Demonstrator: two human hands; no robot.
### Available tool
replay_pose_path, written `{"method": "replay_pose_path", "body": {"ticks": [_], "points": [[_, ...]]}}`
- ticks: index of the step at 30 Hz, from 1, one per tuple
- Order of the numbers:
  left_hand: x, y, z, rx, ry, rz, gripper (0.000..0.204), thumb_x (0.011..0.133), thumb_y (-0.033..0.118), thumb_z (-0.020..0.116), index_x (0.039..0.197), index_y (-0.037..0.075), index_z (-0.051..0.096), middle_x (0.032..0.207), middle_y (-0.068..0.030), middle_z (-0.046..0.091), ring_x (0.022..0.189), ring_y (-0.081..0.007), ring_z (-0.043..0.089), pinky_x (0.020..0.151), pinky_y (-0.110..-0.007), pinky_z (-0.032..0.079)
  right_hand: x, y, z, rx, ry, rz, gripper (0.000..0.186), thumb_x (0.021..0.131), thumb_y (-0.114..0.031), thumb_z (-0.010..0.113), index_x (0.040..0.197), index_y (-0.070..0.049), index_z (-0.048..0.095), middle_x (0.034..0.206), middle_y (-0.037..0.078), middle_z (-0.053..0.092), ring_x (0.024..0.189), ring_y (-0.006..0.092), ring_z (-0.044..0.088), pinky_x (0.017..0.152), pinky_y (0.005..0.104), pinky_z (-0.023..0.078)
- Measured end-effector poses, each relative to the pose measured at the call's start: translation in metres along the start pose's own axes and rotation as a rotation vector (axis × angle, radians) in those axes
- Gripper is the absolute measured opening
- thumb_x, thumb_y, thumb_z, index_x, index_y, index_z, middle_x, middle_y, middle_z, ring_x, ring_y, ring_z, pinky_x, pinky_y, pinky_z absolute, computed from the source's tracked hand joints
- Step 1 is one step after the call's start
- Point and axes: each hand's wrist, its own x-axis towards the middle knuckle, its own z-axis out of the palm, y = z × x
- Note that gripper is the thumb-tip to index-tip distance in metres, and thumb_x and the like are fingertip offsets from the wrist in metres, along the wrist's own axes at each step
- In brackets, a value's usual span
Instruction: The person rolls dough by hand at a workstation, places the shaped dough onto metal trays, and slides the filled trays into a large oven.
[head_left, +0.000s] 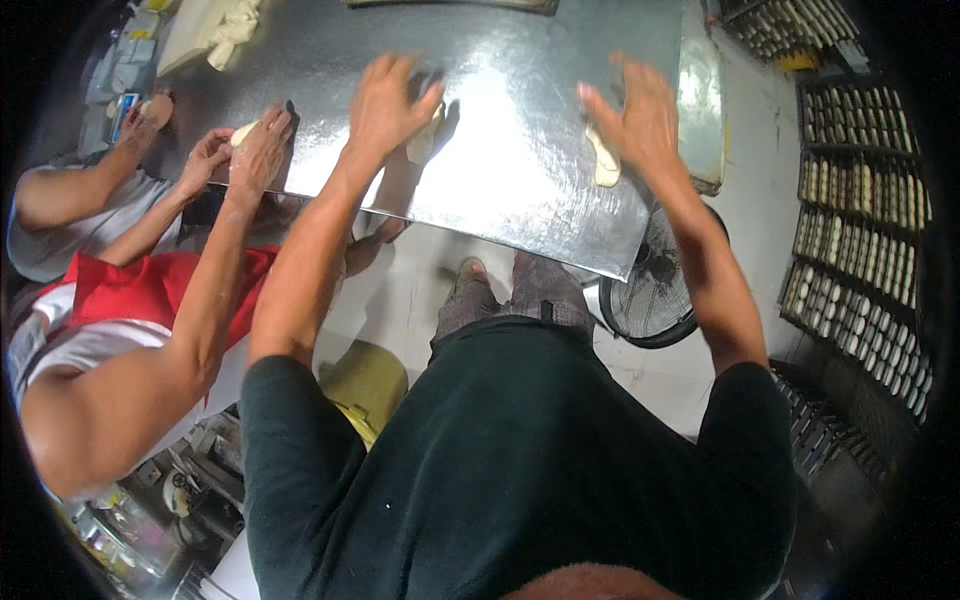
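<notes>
My left hand [385,112] is over the metal table [490,215], fingers stretched out and thumb spread. Beside its thumb a pale strip of dough [424,142] lies on the steel, partly covered by the hand. Off to the right, my right hand [642,118] is also open, its thumb held apart and its fingertips slightly smeared by motion. Just below that thumb lies another pale piece of dough [606,164], long and slightly twisted. Neither hand grips anything; whether they touch the dough is hard to tell.
At my left, a co-worker's hands [255,150] handle dough, with another person's hand [155,110] beyond. More dough [232,35] lies at the far left. A black fan [655,285] stands by the table's right corner. Racked trays of dough pieces [860,190] line the right.
</notes>
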Motion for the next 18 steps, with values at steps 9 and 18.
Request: {"method": "replay_pose_path", "body": {"ticks": [9, 18], "points": [[0.025, -0.003, 0.074, 0.105, -0.179, 0.269, 0.050, 0.100, 0.053, 0.060, 0.137, 0.021, 0.063, 0.124, -0.0117, 0.061, 0.117, -0.0274, 0.055, 0.100, -0.047, 0.042, 0.019, 0.004, 0.087, 0.068, -0.079, -0.185, 0.058, 0.096, -0.052, 0.063, 0.130, -0.006, 0.063, 0.117, 0.015, 0.066, 0.111, 0.0338, 0.059, 0.098, 0.0485, 0.039], [-0.005, -0.006, 0.069, 0.228, -0.245, 0.269, 0.071, 0.093, 0.072, 0.056, 0.142, 0.020, 0.057, 0.146, -0.0111, 0.053, 0.139, -0.0300, 0.045, 0.120, -0.060, 0.024, -0.002, -0.007, 0.072, -0.003, -0.134, -0.263, 0.071, 0.094, -0.055, 0.063, 0.145, -0.005, 0.053, 0.137, 0.018, 0.056, 0.126, 0.0358, 0.052, 0.110, 0.0511, 0.037]]}}
